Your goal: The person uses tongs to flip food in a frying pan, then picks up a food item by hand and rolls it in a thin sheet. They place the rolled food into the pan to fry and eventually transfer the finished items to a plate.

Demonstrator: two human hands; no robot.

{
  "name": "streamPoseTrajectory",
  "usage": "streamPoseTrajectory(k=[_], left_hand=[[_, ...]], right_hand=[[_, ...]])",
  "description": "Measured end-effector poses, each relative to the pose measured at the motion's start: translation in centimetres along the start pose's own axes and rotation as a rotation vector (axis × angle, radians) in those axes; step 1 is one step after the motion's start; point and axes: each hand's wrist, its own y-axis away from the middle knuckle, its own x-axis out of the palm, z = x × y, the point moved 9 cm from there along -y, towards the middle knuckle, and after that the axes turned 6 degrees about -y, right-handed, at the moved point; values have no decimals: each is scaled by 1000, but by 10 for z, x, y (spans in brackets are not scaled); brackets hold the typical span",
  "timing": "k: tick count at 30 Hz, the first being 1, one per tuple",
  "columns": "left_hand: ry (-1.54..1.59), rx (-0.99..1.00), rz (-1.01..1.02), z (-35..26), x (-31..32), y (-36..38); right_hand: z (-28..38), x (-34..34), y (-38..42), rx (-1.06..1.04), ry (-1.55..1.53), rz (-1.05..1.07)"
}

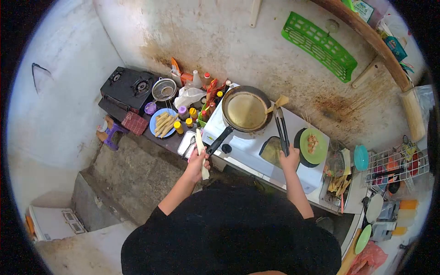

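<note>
My left hand [197, 164] is closed round the end of the black handle of a frying pan [246, 109]. A long pale strip [200, 143], perhaps a folded cloth or husk, lies against the same hand and sticks out above and below it. The pan sits on the left part of the white stove, with a thin layer of yellowish liquid in it. Black tongs [281, 124] are gripped in my right hand [289, 160]. Their tips reach the pan's right rim, at a tan folded piece [277, 104].
A green plate [319, 149] with food stands on the stove [256, 158] at right. Left of it are bottles, a blue plate [155, 120] of tan rolls, a strainer [164, 89] and a black two-burner stove [121, 82]. A wire rack [389, 168] stands far right.
</note>
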Motion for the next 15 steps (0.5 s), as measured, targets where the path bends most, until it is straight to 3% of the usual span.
streamPoseTrajectory(k=[5, 11, 15], left_hand=[[10, 4, 12, 2, -3, -1], [20, 9, 93, 3, 5, -3], [-35, -4, 83, -5, 18, 4]], right_hand=[[19, -8, -2, 22, -42, 43], [42, -21, -4, -91, -141, 26], [33, -12, -2, 12, -174, 75]])
